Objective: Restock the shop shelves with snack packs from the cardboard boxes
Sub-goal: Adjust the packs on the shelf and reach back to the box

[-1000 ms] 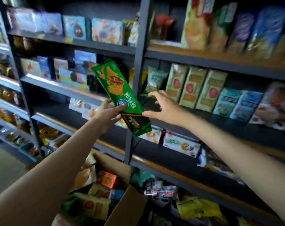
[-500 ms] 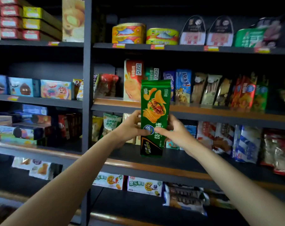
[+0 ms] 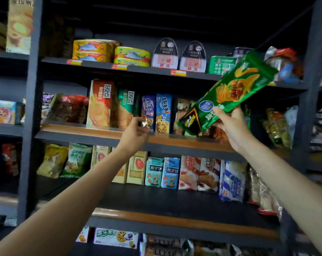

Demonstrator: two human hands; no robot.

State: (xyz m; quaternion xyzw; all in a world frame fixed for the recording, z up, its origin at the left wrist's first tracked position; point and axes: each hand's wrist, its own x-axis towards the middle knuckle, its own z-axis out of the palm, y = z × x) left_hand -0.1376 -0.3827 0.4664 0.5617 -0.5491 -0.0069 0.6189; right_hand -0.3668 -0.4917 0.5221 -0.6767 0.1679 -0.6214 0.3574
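Right hand [image 3: 232, 126] grips the green chip pack [image 3: 228, 93] near its lower end, tilted, in front of the wood-edged middle shelf [image 3: 101, 133]. Left hand [image 3: 136, 133] loosely curled, empty, just above that shelf's edge.

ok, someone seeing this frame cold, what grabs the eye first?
The green chip pack, tilted up to the right, gripped near its lower end by the right hand in front of the middle shelf. Next, the left hand, fingers loosely curled and holding nothing, at that shelf's front edge by the blue cookie packs. Above sit yellow fish tins on the top shelf.
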